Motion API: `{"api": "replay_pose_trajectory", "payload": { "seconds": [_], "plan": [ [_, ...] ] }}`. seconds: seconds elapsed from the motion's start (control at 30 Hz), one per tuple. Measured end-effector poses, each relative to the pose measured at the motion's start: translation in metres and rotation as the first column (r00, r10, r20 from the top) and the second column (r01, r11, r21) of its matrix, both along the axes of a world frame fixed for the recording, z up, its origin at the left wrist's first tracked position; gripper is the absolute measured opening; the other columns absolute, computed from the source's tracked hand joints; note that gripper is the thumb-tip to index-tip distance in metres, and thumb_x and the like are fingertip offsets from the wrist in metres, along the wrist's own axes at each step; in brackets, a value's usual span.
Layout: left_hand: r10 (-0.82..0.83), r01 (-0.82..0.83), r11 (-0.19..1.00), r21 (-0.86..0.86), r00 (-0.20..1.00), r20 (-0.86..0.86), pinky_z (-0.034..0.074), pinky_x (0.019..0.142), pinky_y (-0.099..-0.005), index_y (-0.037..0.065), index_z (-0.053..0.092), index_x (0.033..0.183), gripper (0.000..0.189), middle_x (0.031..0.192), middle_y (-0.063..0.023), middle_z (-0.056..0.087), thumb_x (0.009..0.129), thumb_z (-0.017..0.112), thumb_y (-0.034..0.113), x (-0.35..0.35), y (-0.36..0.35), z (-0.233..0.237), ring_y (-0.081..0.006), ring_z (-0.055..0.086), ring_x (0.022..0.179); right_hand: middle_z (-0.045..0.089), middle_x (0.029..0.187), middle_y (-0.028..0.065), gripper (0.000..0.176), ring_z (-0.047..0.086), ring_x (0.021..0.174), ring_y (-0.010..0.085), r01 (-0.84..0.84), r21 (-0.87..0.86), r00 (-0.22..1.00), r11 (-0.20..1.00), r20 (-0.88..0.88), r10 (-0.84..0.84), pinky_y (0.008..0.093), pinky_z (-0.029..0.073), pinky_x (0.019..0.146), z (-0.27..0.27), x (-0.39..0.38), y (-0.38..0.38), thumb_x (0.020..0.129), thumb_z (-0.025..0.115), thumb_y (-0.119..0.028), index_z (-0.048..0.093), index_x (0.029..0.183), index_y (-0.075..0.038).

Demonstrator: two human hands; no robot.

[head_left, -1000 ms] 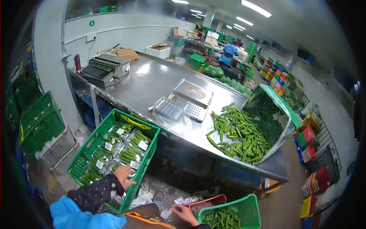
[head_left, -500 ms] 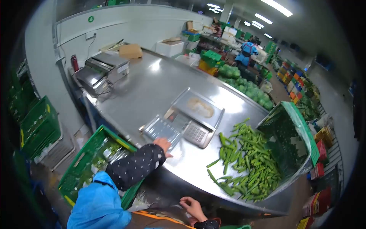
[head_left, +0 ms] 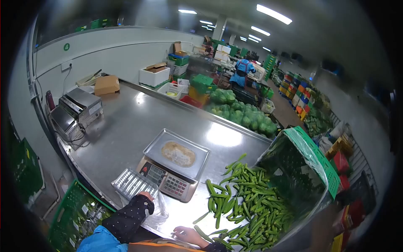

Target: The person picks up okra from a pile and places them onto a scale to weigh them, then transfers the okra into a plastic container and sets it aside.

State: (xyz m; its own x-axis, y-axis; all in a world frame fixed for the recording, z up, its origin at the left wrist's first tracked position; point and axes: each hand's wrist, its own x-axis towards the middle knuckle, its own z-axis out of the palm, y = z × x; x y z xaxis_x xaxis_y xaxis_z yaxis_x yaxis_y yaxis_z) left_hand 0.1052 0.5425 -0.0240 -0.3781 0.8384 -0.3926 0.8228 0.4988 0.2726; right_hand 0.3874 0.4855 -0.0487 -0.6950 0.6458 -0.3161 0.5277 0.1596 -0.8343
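Note:
My left hand, in a dark dotted sleeve, grips the near right edge of ribbed clear plastic trays. Its fingers show only in part. A crumpled clear plastic bag lies beside it. My right hand is held low at the table's near edge, fingers loosely stretched and holding nothing. Close to its right spreads a heap of long green pods that look like okra. Between the trays and the heap stands a digital scale, its metal pan marked by a brownish stain.
A plastic-lined green crate lies tipped on its side behind the pods. Another green crate, with packed produce, stands at lower left. A wrapping machine and cardboard box occupy the steel table's far left. Beyond are green melons and a person.
The view has swung right and lowered. My left hand has closed on the trays, which now sit farther from the scale's display. My right hand has come up to the table edge, near the pods.

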Motion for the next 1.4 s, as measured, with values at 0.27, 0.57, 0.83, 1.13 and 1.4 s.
{"api": "replay_pose_trajectory", "payload": {
  "seconds": [0.27, 0.57, 0.83, 1.13, 1.4],
  "plan": [
    [-0.195, 0.184, 0.973, -0.136, 0.978, -0.071, 0.05, 0.079, -0.0366, 0.004, 0.067, 0.093, 0.026, 0.096, -0.0193, 0.064, 0.076, 0.055, 0.019, 0.019, -0.01, 0.076, -0.0298, 0.062, 0.093, 0.065, 0.095, 0.0068, 0.03, 0.064, 0.077, 0.0163, 0.002, 0.015, 1.0, 1.0, 0.011, -0.002, 0.0289, 0.05, 0.073, 0.041, -0.042, 0.036, 0.086, 0.058, -0.028, 0.061, 0.107, -0.007],
    [-0.095, 0.095, 0.995, -0.016, 0.995, -0.006, 0.04, 0.093, -0.0457, 0.007, 0.056, 0.115, 0.049, 0.11, -0.0153, 0.06, 0.076, 0.064, 0.036, -0.02, 0.021, 0.023, -0.0319, 0.054, 0.108, 0.062, 0.092, 0.009, 0.03, 0.063, 0.078, 0.0179, 0.125, 0.366, 0.98, 0.922, -0.192, -0.057, 0.0288, 0.048, 0.072, 0.018, -0.115, 0.069, 0.082, 0.063, -0.025, 0.059, 0.103, -0.003],
    [-0.57, 0.526, 0.78, -0.339, 0.821, -0.038, 0.046, 0.083, -0.0364, 0.018, 0.065, 0.103, 0.039, 0.109, -0.0079, 0.061, 0.071, 0.068, 0.039, -0.093, 0.095, 0.01, -0.0232, 0.059, 0.099, 0.053, 0.099, 0.0153, 0.043, 0.052, 0.089, 0.0318, 0.008, 0.794, 0.99, 0.608, 0.078, -0.114, 0.0385, 0.046, 0.076, 0.001, -0.185, 0.115, 0.076, 0.063, -0.021, 0.05, 0.112, -0.003],
    [-0.662, 0.831, 0.409, 0.377, 0.555, -0.504, 0.044, 0.063, -0.0348, 0.009, 0.058, 0.061, 0.006, 0.068, -0.0051, 0.058, 0.062, 0.058, 0.015, -0.107, 0.041, -0.003, -0.0217, 0.059, 0.071, 0.05, 0.08, 0.0056, 0.011, 0.052, 0.078, 0.0217, -0.135, 0.902, 0.982, 0.41, 0.177, -0.068, 0.0338, 0.044, 0.066, 0.015, -0.186, 0.103, 0.068, 0.054, -0.011, 0.058, 0.076, -0.005],
    [-0.629, 0.804, 0.367, 0.469, 0.585, -0.512, 0.043, 0.061, -0.0357, 0.009, 0.056, 0.062, 0.004, 0.067, -0.006, 0.057, 0.066, 0.055, 0.012, -0.108, 0.047, -0.021, -0.0231, 0.059, 0.069, 0.054, 0.08, 0.0122, 0.011, 0.056, 0.077, 0.0278, -0.168, 0.863, 0.978, 0.477, 0.207, -0.029, 0.0384, 0.046, 0.065, 0.014, -0.187, 0.106, 0.071, 0.054, -0.009, 0.058, 0.08, -0.003]
  ]
}}
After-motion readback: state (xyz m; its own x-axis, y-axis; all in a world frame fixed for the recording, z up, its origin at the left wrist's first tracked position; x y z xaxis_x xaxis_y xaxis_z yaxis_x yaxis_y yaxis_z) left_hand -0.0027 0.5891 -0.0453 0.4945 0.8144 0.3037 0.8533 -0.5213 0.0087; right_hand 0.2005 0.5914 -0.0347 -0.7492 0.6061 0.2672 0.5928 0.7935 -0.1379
